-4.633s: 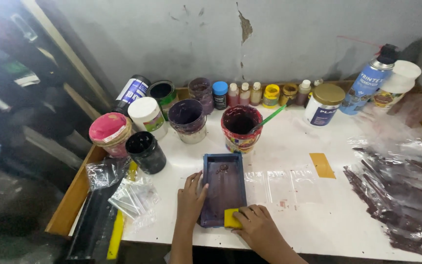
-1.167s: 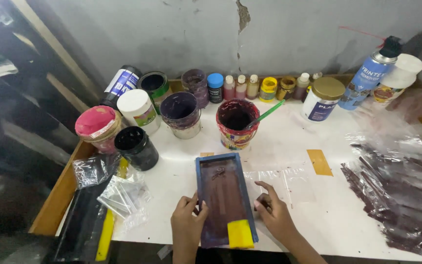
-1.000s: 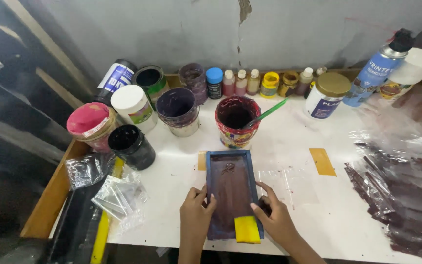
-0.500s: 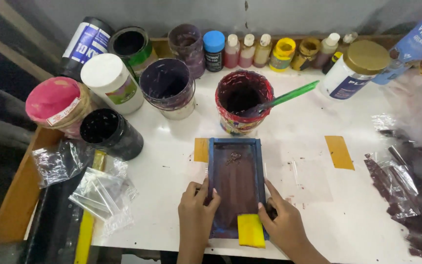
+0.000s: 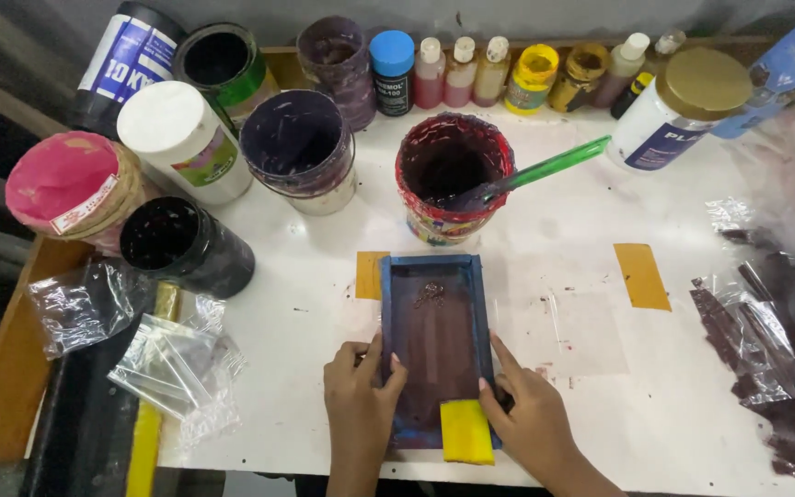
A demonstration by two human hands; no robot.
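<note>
A small blue-framed screen (image 5: 434, 345) is being held flat on the white counter (image 5: 600, 212) between both hands. The left hand (image 5: 359, 405) is being pressed on its left edge, fingers (image 5: 381, 361) spread; the right hand (image 5: 528, 419) is being laid along its right edge, fingers apart. A yellow squeegee (image 5: 466, 431) is lying on the near end, between the hands.

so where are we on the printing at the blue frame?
Looks done: a stack of purple-smeared plastic bags lies at right. In hand: left hand and right hand press the blue screen frame flat on the white table; the yellow squeegee rests at its near end. Left: clear unprinted bags wait at left.
</note>
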